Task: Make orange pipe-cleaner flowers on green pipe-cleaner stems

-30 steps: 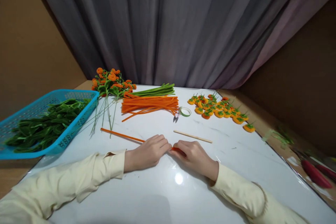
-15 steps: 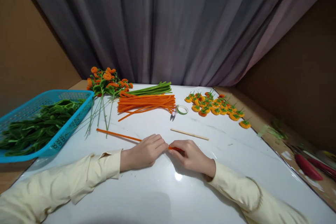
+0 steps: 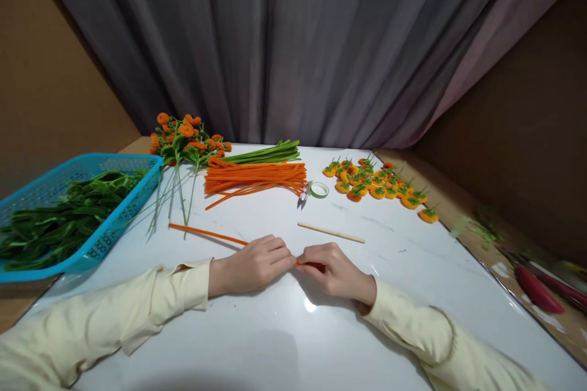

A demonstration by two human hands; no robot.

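Note:
An orange pipe cleaner [image 3: 208, 233] runs from the left into my left hand [image 3: 260, 264], whose fingers are closed round it. Its other end shows between the thumb and fingers of my right hand [image 3: 334, 269], which pinches it. The two hands nearly touch, low over the white table. Just beyond them lies a thin wooden stick [image 3: 331, 232]. Further back is a bundle of orange pipe cleaners [image 3: 254, 178], with green pipe cleaners [image 3: 266, 152] behind it. My fingers hide the middle of the held pipe cleaner.
A blue basket [image 3: 114, 226] of dark green leaves stands left. Orange flowers on stems [image 3: 186, 134] lie back left. Green tape [image 3: 318, 190] and small scissors [image 3: 301, 198] sit mid-table. Yellow-orange flower heads [image 3: 377, 192] lie right; red-handled pliers [image 3: 536, 290] rest beyond the table's right edge.
My hands stay close together on the same pipe cleaner. The fingers of my right hand have shifted slightly, and the orange tip between them sits a little lower.

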